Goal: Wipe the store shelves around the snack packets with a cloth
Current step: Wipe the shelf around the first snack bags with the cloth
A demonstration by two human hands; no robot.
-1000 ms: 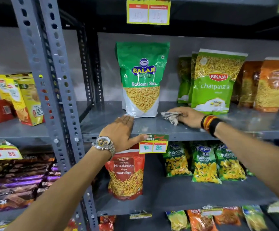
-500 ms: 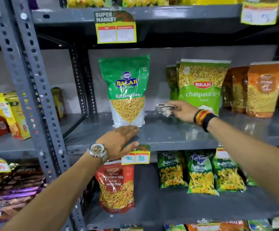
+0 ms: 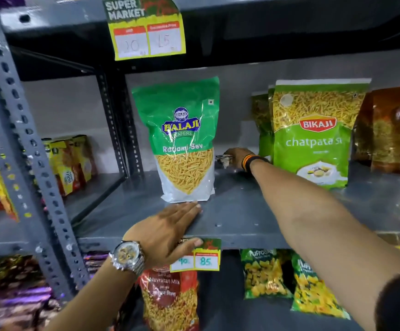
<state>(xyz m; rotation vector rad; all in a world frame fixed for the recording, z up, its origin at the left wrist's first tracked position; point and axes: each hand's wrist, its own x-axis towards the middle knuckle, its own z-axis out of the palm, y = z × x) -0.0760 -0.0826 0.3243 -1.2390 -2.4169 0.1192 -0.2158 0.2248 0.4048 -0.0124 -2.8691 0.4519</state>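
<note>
A grey metal shelf point(image 3: 242, 211) holds an upright green Balaji Ratlami Sev packet point(image 3: 182, 139) and, to its right, a green Bikaji chatpata packet point(image 3: 313, 139). My right hand point(image 3: 236, 158) reaches deep between the two packets, near the back wall, gripping a small crumpled grey-white cloth point(image 3: 224, 160) just behind the Balaji packet's right edge. My left hand point(image 3: 168, 231) lies flat and empty on the shelf's front edge, fingertips touching the foot of the Balaji packet, thumb hanging over the price tag point(image 3: 201, 259).
Orange snack packets point(image 3: 394, 132) stand at the far right. Below hang a red Navratan Mix packet point(image 3: 170, 299) and green Puffcorn packets point(image 3: 263, 273). A perforated grey upright point(image 3: 24, 144) divides off the left bay with yellow boxes point(image 3: 67, 161). The upper shelf point(image 3: 242, 13) sits close overhead.
My right hand has carried the cloth from the front of the shelf back into the gap between the two green packets. My left hand has stayed on the front edge.
</note>
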